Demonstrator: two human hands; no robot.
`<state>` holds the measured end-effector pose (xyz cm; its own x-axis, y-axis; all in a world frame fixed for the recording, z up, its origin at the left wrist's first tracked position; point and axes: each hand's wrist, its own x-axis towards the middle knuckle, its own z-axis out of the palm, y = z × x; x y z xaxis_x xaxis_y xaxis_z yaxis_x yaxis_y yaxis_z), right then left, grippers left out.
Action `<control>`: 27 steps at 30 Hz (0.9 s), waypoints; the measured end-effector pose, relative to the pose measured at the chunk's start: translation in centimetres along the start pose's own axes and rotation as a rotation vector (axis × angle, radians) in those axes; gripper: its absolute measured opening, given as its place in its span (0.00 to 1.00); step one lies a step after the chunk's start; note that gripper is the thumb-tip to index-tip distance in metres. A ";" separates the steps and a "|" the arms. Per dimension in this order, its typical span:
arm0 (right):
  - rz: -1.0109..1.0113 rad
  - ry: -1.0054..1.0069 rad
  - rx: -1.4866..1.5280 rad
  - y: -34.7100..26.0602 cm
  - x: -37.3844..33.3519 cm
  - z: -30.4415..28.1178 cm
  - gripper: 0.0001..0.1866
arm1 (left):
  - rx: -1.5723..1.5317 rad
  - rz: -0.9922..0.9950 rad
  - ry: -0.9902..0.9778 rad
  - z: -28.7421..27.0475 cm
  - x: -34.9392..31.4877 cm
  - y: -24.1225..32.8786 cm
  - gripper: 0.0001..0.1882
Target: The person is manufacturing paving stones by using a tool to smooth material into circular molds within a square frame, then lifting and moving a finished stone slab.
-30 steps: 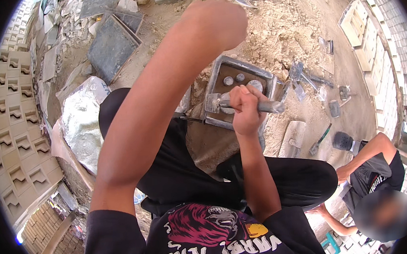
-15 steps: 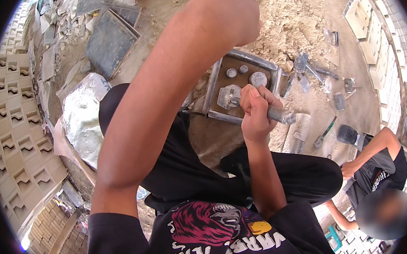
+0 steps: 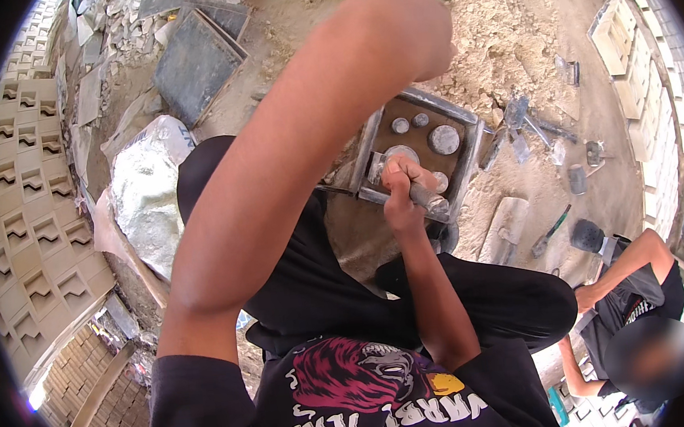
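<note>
My right hand (image 3: 408,179) is closed round the thick grey cylindrical handle (image 3: 433,204) of a short tool. The tool's head is mostly covered by my fingers. It sits low over a square grey metal frame (image 3: 472,145), which has brown earthy material inside. Several round grey discs, among them a large one (image 3: 443,139) and a small one (image 3: 400,125), show in the frame. My left arm stretches across the view with my left hand (image 3: 404,30) bent at the wrist, high above the frame's far side. Its fingers are turned away and hidden.
Crumbly tan soil (image 3: 497,44) lies beyond the frame. Metal tools (image 3: 518,118) and a green-handled trowel (image 3: 551,230) are on the right. Dark slabs (image 3: 197,69) and a white sack (image 3: 146,195) lie left. A co-worker (image 3: 633,296) sits at lower right, near stacked patterned blocks.
My right hand, still gripping the tool, has shifted left and toward the frame's near-left part. The large disc is now uncovered. The left arm has hardly moved.
</note>
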<state>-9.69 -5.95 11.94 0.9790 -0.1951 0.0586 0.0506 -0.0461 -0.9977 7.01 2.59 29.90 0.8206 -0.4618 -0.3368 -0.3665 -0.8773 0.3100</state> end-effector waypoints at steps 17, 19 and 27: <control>-0.133 -0.012 -0.132 -0.2 0.5 1.0 0.18 | 0.117 0.223 0.308 2.4 -0.6 -3.1 0.18; -0.168 0.009 -0.052 -0.2 1.0 1.1 0.18 | 0.061 0.077 0.151 0.1 -1.3 -1.8 0.18; -0.197 -0.040 -0.117 0.1 2.3 1.5 0.15 | 0.034 0.043 0.054 -0.4 -0.7 -1.6 0.23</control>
<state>-7.18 -4.90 11.91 0.9598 -0.1321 0.2477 0.2202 -0.1931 -0.9561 7.21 4.33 29.97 0.8259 -0.4923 -0.2748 -0.4160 -0.8611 0.2924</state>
